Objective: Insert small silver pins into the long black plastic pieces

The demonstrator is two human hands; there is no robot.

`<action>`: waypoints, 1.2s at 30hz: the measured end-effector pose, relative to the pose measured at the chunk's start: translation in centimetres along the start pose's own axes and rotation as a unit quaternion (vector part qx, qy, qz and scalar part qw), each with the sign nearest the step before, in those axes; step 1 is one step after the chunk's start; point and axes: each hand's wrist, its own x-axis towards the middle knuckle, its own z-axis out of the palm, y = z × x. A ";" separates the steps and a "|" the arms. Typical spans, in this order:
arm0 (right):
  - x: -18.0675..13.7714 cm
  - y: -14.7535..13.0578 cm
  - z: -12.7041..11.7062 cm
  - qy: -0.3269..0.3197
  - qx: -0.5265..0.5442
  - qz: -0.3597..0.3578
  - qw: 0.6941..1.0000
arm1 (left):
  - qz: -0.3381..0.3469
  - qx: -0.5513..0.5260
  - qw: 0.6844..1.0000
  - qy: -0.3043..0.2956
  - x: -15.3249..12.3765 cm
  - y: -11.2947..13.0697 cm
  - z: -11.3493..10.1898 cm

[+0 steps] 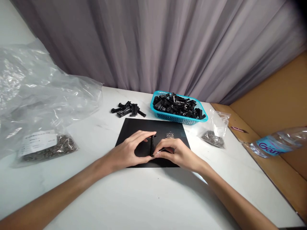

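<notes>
My left hand (129, 147) grips a slim black plastic part (152, 146) upright, with the thumb at its lower end and fingertips at its top. My right hand (176, 152) is closed in a pinch at the lower end of that part. A thin, shiny, metal-looking piece (158, 152) shows between its finger and thumb; its exact kind is hard to make out. Under both hands lies a black mat (136, 124). Just beyond my right hand, a small heap of tiny metal pieces (170, 135) rests on the mat.
Behind the mat stands a blue basket (182, 120) full of black plastic parts. Several more black parts (128, 109) lie left of it. Bags of small metal pieces (48, 148) (213, 137) sit on both sides. A plastic bottle (275, 145) lies at the right, by the cardboard.
</notes>
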 end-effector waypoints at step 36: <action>-0.1 0.0 -1.5 0.164 -0.075 0.043 0.983 | -0.125 -0.061 0.989 0.055 0.9 -0.5 -0.3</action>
